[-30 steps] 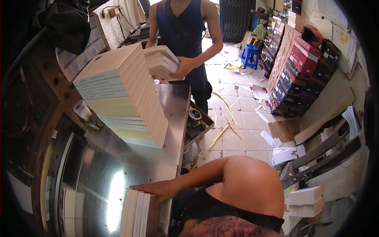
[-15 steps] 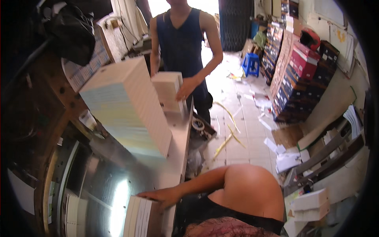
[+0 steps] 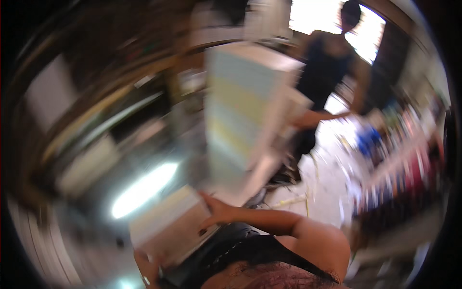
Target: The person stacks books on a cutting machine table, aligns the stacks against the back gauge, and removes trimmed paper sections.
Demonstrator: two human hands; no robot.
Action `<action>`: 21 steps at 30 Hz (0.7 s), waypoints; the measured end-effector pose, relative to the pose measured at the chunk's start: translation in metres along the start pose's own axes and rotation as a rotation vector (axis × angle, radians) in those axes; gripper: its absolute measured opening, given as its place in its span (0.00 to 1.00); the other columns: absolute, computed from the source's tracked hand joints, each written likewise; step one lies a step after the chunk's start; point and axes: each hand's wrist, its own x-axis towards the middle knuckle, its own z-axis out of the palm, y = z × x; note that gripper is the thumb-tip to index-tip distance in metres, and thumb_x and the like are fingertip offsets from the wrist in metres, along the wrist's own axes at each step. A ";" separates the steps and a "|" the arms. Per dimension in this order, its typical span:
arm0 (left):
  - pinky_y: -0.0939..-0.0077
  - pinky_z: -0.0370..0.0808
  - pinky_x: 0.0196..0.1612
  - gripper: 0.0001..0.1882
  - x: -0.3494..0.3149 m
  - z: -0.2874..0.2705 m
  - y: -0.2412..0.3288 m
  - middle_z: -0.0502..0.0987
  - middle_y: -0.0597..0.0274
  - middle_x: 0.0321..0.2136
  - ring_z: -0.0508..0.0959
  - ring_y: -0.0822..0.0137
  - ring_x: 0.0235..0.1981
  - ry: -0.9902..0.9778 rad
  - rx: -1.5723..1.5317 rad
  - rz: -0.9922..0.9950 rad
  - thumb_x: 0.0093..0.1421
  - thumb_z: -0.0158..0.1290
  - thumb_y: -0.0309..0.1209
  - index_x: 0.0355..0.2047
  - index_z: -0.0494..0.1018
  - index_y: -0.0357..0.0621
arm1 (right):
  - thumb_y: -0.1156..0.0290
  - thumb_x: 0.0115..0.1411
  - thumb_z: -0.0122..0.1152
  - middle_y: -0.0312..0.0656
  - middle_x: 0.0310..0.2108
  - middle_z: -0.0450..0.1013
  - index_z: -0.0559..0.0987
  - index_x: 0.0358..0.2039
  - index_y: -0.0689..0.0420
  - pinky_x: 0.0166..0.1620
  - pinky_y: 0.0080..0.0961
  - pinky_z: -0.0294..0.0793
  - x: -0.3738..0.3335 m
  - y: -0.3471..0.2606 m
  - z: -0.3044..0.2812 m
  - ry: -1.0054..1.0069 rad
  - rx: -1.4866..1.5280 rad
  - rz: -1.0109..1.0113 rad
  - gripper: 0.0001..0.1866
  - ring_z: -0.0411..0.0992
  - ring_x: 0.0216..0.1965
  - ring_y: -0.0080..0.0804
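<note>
Close to my body sits a block of stacked paper (image 3: 169,221), pale with a faint yellowish side, on the shiny metal tabletop. My right hand (image 3: 219,210) is pressed on its right end, thumb and fingers closed against it. At its near left corner my left hand (image 3: 147,269) grips the block, partly blurred and cut by the lower edge. Beyond stands a tall paper stack (image 3: 236,108) with blue, white and yellow bands. A smaller paper block (image 3: 296,103) behind it is near a co-worker's hand (image 3: 308,119).
A co-worker in a dark sleeveless top (image 3: 325,67) stands beyond the table. Bright light reflects off the tabletop (image 3: 144,190). Boxes (image 3: 404,180) line the right side, with a blue stool (image 3: 368,139) farther back. Yellow strips (image 3: 308,202) lie on the floor.
The view has swung left, so the scene sits farther right and is blurred. My left hand has come into view at the paper block, which is now turned; my right hand stays on it.
</note>
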 end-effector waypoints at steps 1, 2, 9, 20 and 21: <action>0.61 0.72 0.55 0.39 -0.010 0.006 0.044 0.75 0.53 0.45 0.75 0.57 0.48 0.145 -0.138 -0.047 0.42 0.70 0.38 0.53 0.66 0.35 | 0.65 0.46 0.78 0.52 0.59 0.64 0.54 0.66 0.63 0.60 0.34 0.69 0.006 0.002 0.011 -0.017 0.092 0.009 0.53 0.66 0.59 0.39; 0.63 0.73 0.54 0.32 -0.011 -0.004 0.073 0.76 0.54 0.47 0.76 0.59 0.48 0.088 -0.155 -0.064 0.51 0.64 0.37 0.54 0.68 0.34 | 0.67 0.47 0.76 0.53 0.57 0.67 0.56 0.65 0.64 0.57 0.34 0.72 0.012 0.005 0.020 -0.046 0.185 0.035 0.50 0.70 0.56 0.40; 0.68 0.63 0.62 0.42 -0.065 0.035 0.052 0.69 0.57 0.58 0.69 0.62 0.59 0.666 -1.110 0.384 0.65 0.48 0.57 0.66 0.51 0.39 | 0.60 0.61 0.57 0.52 0.54 0.71 0.63 0.62 0.62 0.55 0.37 0.76 0.039 0.010 0.091 -0.391 0.839 0.129 0.32 0.73 0.54 0.42; 0.68 0.68 0.60 0.38 -0.084 0.010 0.054 0.68 0.54 0.55 0.70 0.62 0.56 1.338 -0.911 0.259 0.57 0.54 0.24 0.66 0.50 0.41 | 0.62 0.61 0.60 0.50 0.62 0.61 0.52 0.67 0.57 0.61 0.41 0.68 0.055 -0.043 0.229 -0.622 0.577 0.235 0.39 0.68 0.59 0.43; 0.67 0.68 0.59 0.37 -0.089 0.000 0.054 0.69 0.53 0.54 0.71 0.61 0.55 1.332 -0.942 0.314 0.57 0.54 0.24 0.65 0.51 0.40 | 0.62 0.60 0.61 0.49 0.63 0.58 0.50 0.68 0.56 0.59 0.40 0.70 0.056 -0.039 0.234 -0.653 0.614 0.219 0.42 0.68 0.59 0.43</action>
